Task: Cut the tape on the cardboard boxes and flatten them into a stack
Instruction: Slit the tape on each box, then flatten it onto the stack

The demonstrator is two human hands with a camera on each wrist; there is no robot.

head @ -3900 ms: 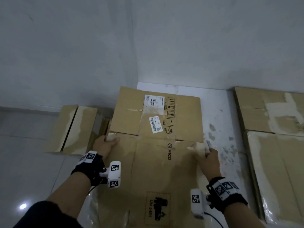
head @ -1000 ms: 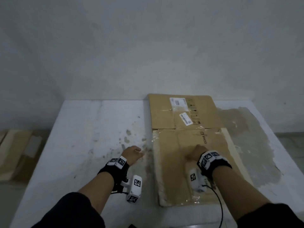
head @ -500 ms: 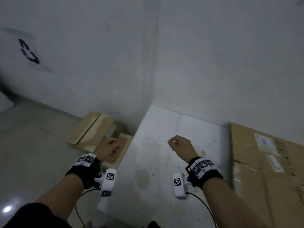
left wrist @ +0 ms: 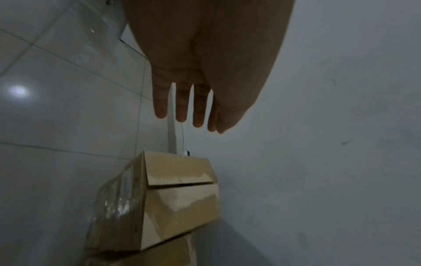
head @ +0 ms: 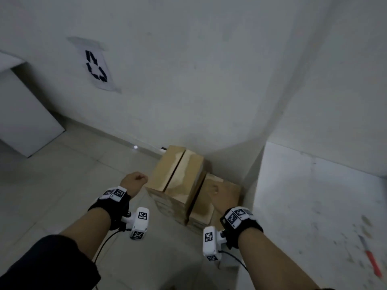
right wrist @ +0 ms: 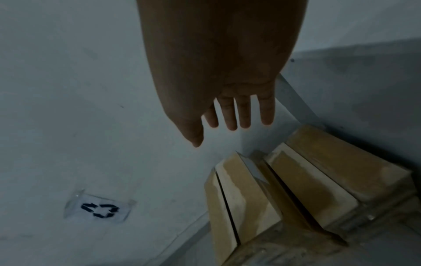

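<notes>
Both hands empty and reaching down toward the boxes on the floor, in the corner between wall and surface. Left hand point(head: 135, 181) hovers just left of the taller box point(head: 178, 174), not touching; left wrist view shows its fingers point(left wrist: 181, 106) straight and loosely spread, grasping nothing. Right hand point(head: 223, 193) sits over the lower box point(head: 211, 206) nearer the surface; fingers point(right wrist: 244, 113) also extended and free, contact with cardboard not visible. The head view makes the hands look curled, but that is the angle, since the wrist views show them released. Boxes stand side by side, touching, pushed against the wall; top flaps are shut, with glossy tape patches over them and a dark seam down the middle of each. Probable reason for the two-handed spread: one hand per side to lift a box up onto the surface point(head: 314, 206), where cutting is easier than at floor level. Red-handled cutter point(head: 371, 260) lies on the surface at the far right, well apart from both hands, consistent with hands kept free for carrying first. Recycling sign point(head: 96, 66) taped to the wall above the floor area. Judgement: step in hand is fetching the next taped box; its tape still looks uncut, and flattening not begun
</notes>
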